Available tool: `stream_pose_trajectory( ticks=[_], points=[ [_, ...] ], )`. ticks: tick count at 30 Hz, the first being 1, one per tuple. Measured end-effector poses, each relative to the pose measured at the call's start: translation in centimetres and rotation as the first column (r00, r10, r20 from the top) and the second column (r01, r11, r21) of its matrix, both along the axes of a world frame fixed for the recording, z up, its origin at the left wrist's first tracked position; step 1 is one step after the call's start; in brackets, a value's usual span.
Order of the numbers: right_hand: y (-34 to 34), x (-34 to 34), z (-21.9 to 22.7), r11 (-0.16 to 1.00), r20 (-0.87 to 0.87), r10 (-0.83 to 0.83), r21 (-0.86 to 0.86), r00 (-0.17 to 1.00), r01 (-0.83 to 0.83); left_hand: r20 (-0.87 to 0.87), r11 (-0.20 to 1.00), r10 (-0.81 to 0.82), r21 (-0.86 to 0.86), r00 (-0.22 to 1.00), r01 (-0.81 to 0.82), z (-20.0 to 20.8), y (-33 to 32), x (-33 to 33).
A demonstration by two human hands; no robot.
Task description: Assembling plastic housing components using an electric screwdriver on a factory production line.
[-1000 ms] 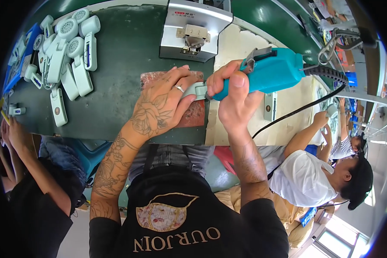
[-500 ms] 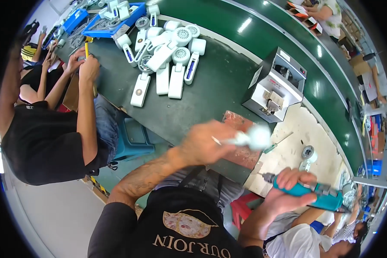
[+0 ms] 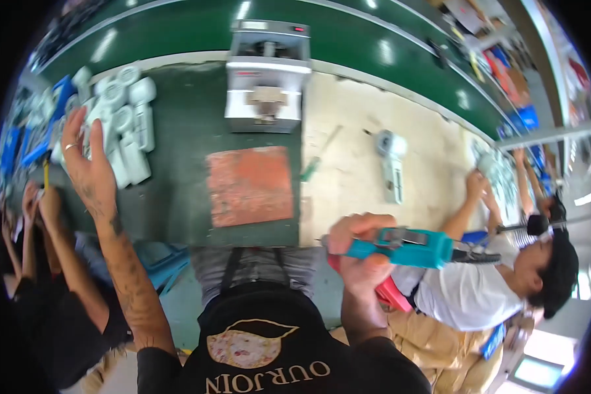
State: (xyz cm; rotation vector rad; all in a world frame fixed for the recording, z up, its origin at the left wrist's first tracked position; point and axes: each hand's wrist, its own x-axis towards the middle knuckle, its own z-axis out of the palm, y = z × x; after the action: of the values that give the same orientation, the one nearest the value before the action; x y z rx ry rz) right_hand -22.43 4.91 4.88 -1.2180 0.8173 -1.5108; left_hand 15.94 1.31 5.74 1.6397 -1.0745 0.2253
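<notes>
My left hand (image 3: 88, 164) is raised at the left with its fingers spread and nothing in them. It is beside, and partly in front of, a pile of white handheld fans (image 3: 136, 157) on the dark green table. Fingers of my right hand (image 3: 360, 253) wrap round a teal electric screwdriver (image 3: 423, 248) near the front edge of the bench. The tool lies roughly level, and its bit end is blurred. A single white fan (image 3: 394, 174) lies on the pale board beyond my right hand. Left of it is a slim screwdriver with a green handle (image 3: 310, 169).
A reddish worn mat (image 3: 249, 187) lies in front of a grey box-shaped machine (image 3: 268, 98). A green conveyor (image 3: 348, 36) runs along the far side. Blue trays (image 3: 49, 128) stand at the left. Co-workers sit on both sides, one in a white shirt (image 3: 469, 295) close to my right.
My left hand has let go of the white fan it held and opened, now by the pile. The view has swung to the right. My right hand still grips the electric screwdriver.
</notes>
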Motion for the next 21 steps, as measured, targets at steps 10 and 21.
stream_pose_trajectory(
  ticks=[10,21],
  points=[
    [2.2,-3.4,0.3,0.993,-0.078,-0.109,-0.051,0.991,0.105,0.1,0.398,-0.914,0.422,0.394,0.815,-4.9,-10.0,-36.7],
    [2.5,-5.0,-0.9,0.992,-0.064,-0.126,-0.034,0.99,0.124,0.269,0.485,-0.874,0.468,0.404,0.738,-5.6,-8.3,-35.5]
  ],
)
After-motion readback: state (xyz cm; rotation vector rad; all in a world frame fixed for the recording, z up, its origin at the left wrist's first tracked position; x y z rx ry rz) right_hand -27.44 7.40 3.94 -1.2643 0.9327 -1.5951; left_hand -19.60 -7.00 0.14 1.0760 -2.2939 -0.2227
